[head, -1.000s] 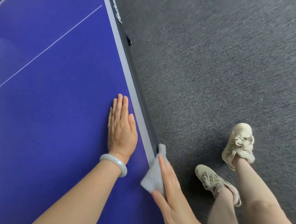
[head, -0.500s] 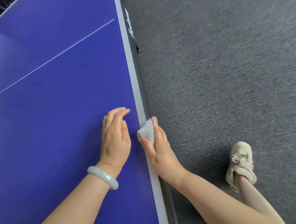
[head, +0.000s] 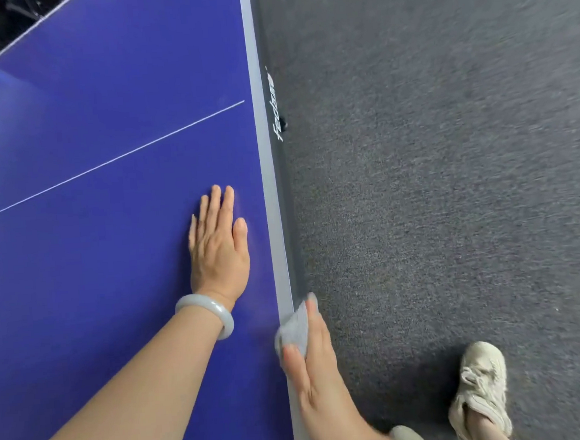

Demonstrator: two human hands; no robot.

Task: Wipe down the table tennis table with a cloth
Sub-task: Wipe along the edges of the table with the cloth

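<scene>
The left hand (head: 220, 245) lies flat, palm down, on the blue table (head: 114, 283), fingers straight and close together, holding nothing; it sits just inside the grey edge band (head: 268, 187). A pale bangle (head: 207, 313) is on the left wrist. The right hand (head: 314, 369) is at the table's side edge, nearer the person than the left hand. It pinches the cloth (head: 294, 327) between the thumb on top and the fingers along the outer side; the fingers are mostly extended. The cloth is small, light grey and folded, and it touches the edge band, draped over the table's edge. A thin white line (head: 106, 162) crosses the table beyond the left hand. Grey carpet (head: 450, 174) lies beside the table, with a beige shoe (head: 480, 388) at lower right.
</scene>
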